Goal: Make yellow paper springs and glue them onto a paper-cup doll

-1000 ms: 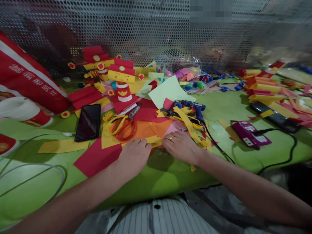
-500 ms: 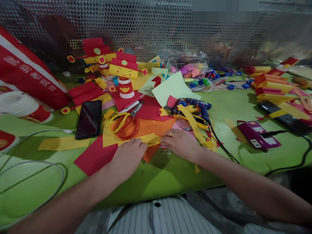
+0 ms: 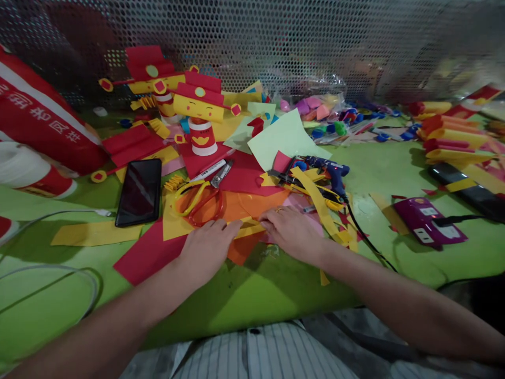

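So, using the scissors (image 3: 216,181) as the landmark: the yellow strip (image 3: 249,229) is just right of their handles and a bit closer to the person, over some orange paper (image 3: 244,251). Its long axis runs left to right between the hands, tipped up slightly at the right. Left hand (image 3: 211,247) has its fingers bunched over the left end; can't tell if they're pinching or just pressing. Right hand (image 3: 294,232) looks to be pinching the other end. Neither hand's nearer, both are touching it.
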The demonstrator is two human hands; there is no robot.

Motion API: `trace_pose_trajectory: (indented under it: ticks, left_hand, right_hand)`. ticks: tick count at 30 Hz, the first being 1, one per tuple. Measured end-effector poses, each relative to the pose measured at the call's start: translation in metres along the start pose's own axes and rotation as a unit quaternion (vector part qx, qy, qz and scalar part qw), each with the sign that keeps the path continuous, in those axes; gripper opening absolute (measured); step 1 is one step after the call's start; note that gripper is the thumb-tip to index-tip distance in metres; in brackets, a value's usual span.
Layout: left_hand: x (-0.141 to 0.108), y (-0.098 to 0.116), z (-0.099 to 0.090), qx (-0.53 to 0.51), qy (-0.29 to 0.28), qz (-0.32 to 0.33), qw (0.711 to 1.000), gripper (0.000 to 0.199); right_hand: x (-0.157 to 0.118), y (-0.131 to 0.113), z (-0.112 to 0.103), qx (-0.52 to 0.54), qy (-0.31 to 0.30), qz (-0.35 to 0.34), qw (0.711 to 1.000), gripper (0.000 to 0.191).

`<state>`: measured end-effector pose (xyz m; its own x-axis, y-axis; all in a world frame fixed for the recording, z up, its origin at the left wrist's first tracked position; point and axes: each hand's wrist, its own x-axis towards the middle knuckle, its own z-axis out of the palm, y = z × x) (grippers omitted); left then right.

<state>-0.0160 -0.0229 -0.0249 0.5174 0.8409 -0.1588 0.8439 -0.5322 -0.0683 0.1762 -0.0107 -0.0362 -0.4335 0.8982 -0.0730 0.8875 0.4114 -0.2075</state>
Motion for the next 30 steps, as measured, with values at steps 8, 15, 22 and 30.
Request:
trace_pose_trajectory:
  ticks: [8, 15, 22, 30]
  left_hand:
    - [0.0, -0.001, 0.002, 0.058, -0.022, 0.046, 0.997, 0.054]
    - [-0.001, 0.003, 0.003, 0.062, -0.014, 0.039, 0.997, 0.049]
    - [-0.003, 0.007, -0.002, 0.064, -0.011, 0.032, 0.997, 0.044]
    - [-0.003, 0.01, -0.003, 0.069, 0.006, 0.032, 0.997, 0.043]
  right_hand:
    - [-0.001, 0.002, 0.012, -0.037, 0.039, -0.022, 0.998, 0.027]
    - [0.0, -0.002, 0.012, -0.07, 0.049, -0.029, 0.996, 0.028]
    - [-0.001, -0.004, 0.009, -0.093, 0.054, -0.035, 0.994, 0.028]
    - [-0.002, -0.004, 0.008, -0.112, 0.097, -0.028, 0.989, 0.025]
